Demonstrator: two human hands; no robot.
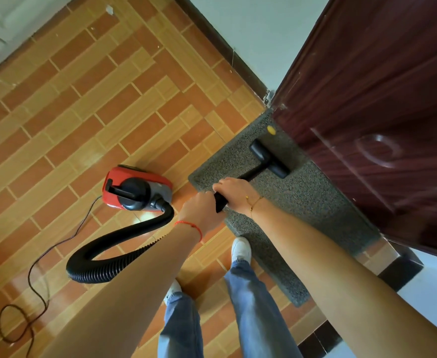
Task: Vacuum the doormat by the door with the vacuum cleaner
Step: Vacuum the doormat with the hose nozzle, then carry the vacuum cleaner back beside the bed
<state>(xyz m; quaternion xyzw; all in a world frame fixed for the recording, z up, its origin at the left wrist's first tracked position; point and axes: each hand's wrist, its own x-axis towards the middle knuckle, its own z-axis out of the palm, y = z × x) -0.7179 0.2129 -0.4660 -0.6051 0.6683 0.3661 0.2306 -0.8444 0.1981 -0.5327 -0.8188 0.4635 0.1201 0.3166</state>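
Note:
A grey speckled doormat point(300, 197) lies along the foot of the dark red door point(382, 112). The black floor nozzle point(270, 158) of the vacuum rests on the mat's far part, close to the door. A small yellow object point(271, 130) lies on the mat just beyond the nozzle. My right hand point(234, 192) grips the black wand point(253, 174) from above. My left hand point(201, 211) grips the wand's handle just behind it. The red and black vacuum cleaner body point(137, 188) sits on the tiles left of the mat, its ribbed black hose point(114, 244) looping back toward my hands.
The thin power cord point(44, 257) trails over the orange tiled floor point(83, 112) to the lower left and coils there. My feet in white shoes point(241, 250) stand at the mat's near edge. A white wall point(251, 34) with dark skirting meets the door frame.

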